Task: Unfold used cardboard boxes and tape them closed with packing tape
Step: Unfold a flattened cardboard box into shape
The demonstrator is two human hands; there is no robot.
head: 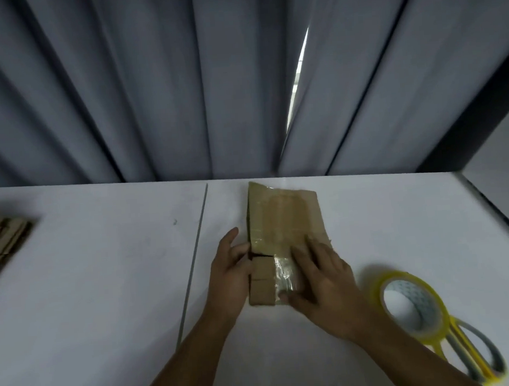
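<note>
**One flattened cardboard box, mid-table**

One flattened cardboard box (pixel 282 221): brown, rectangular, partly skinned in glossy old tape, lying flat at the middle of the white table (pixel 102 278).

Two hands on it:
- The left hand (pixel 231 263) is against its left edge, fingers mostly straight, thumb touching the cardboard.
- The right hand (pixel 322 278) is spread flat on its near right part, fingers straight and pressing.

One packing tape roll (pixel 411 305), a yellow ring, lies near on the right. One pair of scissors (pixel 469 352), with yellow-and-grey loop handles, is just beside it. One stack of flat cardboard (pixel 0 237) sits at the far left edge. One grey pleated curtain (pixel 150 94) hangs behind.
</note>
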